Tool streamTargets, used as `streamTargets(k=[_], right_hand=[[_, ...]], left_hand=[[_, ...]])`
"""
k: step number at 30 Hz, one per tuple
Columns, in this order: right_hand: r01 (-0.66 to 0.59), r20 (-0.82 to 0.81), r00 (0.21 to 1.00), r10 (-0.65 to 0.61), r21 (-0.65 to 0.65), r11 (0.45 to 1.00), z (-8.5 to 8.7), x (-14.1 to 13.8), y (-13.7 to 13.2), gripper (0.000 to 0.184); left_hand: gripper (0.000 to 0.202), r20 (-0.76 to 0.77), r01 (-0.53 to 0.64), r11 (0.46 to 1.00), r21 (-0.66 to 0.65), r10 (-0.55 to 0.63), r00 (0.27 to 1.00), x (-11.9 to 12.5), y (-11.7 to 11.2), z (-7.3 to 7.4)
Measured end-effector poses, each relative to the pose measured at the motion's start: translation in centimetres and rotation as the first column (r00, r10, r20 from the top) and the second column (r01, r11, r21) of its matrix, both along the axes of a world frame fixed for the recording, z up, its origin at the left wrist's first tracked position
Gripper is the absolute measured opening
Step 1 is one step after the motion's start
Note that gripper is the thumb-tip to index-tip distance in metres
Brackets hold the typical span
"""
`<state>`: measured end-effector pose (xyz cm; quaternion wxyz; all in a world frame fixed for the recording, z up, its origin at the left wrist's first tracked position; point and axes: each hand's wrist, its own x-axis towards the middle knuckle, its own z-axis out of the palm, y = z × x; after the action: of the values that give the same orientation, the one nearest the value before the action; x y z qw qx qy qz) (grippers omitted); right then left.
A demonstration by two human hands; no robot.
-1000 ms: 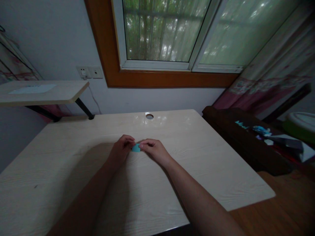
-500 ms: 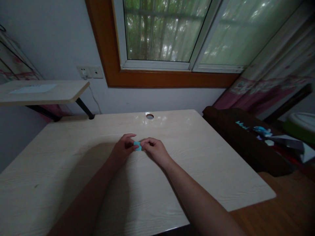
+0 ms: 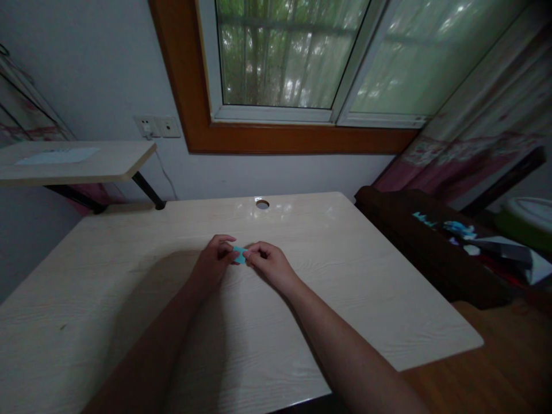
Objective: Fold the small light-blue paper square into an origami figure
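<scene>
A small turquoise piece of paper (image 3: 239, 254) sits between my two hands, just above the pale wooden desk (image 3: 129, 276). My left hand (image 3: 213, 263) pinches its left side with curled fingers. My right hand (image 3: 269, 264) pinches its right side, thumb and forefinger pressed together. Most of the paper is hidden by my fingertips. Both forearms reach in from the bottom of the view.
A round cable hole (image 3: 261, 204) lies at the desk's far edge, under the window (image 3: 293, 57). A raised side shelf (image 3: 77, 161) stands at the left. A dark cabinet (image 3: 431, 247) with small items and curtains (image 3: 483, 132) are at the right.
The visible turquoise paper has become smaller and moved slightly up as my fingertips closed over it. Both hands stay at the same spot on the desk.
</scene>
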<state>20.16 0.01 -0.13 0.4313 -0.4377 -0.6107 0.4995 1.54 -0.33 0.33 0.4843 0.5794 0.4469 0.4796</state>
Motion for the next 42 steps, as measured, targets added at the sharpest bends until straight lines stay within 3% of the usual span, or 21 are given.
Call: streamTargets(k=[8, 11, 25, 29, 35, 42], right_hand=[[-0.016, 0.070, 0.997, 0.014, 0.030, 0.999, -0.4, 0.1, 0.1, 0.024], [-0.023, 0.081, 0.996, 0.020, 0.039, 0.999, -0.4, 0.2, 0.1, 0.024], [-0.034, 0.083, 0.996, 0.031, 0.036, 0.999, -0.1, 0.2, 0.0, 0.024], [-0.030, 0.045, 0.999, 0.029, 0.020, 0.999, 0.0, 0.2, 0.0, 0.024], [-0.007, -0.065, 0.998, 0.006, -0.016, 1.000, -0.2, 0.2, 0.1, 0.023], [-0.001, -0.063, 0.998, -0.001, -0.033, 0.999, 0.0, 0.2, 0.0, 0.023]], left_hand=[[0.037, -0.128, -0.027, 0.999, 0.017, 0.029, 0.991, -0.1, -0.1, 0.6], [0.029, -0.199, -0.023, 0.999, 0.042, 0.031, 0.980, -0.3, -0.1, 0.4], [0.016, -0.308, -0.023, 0.997, 0.074, 0.045, 0.950, -0.5, 0.1, 0.5], [0.020, -0.252, -0.028, 0.998, 0.057, 0.042, 0.967, -0.4, 0.2, 0.2], [0.053, -0.089, 0.079, 0.997, -0.019, -0.080, 0.993, -0.3, 0.5, -0.3], [0.050, -0.021, 0.092, 0.996, -0.009, -0.092, 0.996, -0.4, 0.6, -0.9]])
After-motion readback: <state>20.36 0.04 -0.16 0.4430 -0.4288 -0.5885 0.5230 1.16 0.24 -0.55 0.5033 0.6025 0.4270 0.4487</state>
